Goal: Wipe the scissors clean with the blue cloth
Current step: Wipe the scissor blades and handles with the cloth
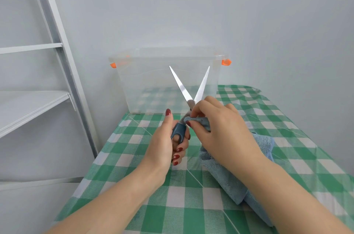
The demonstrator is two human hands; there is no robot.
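A person stands at a table covered with a green and white checked cloth, both bare forearms reaching forward over it; the fingernails are painted dark red. The clear plastic storage box, with orange clips at its upper corners, sits at the far end of the table against a pale wall, and serves here as the landmark.

Just in front of the box, raised above the table, the scissors point upward with their two silver blades spread in a V, the tips showing against the box's front wall. The left hand is in front of the box and towards its left half; its fingers are curled tight around the blue-grey handle of the scissors, one finger through the loop and the thumb pointing up.

The right hand is in front of the box's right half; its thumb and fingers are pinched together on a fold of the blue cloth, pressing that fold against the scissors just above the handle, where the blades cross. The remainder of the cloth hangs down under the right wrist and trails onto the table, nearer the person than the box.

To the left of the box, off the table, stands a white metal shelf unit with a slanted upright; its visible shelves hold nothing that can be made out.
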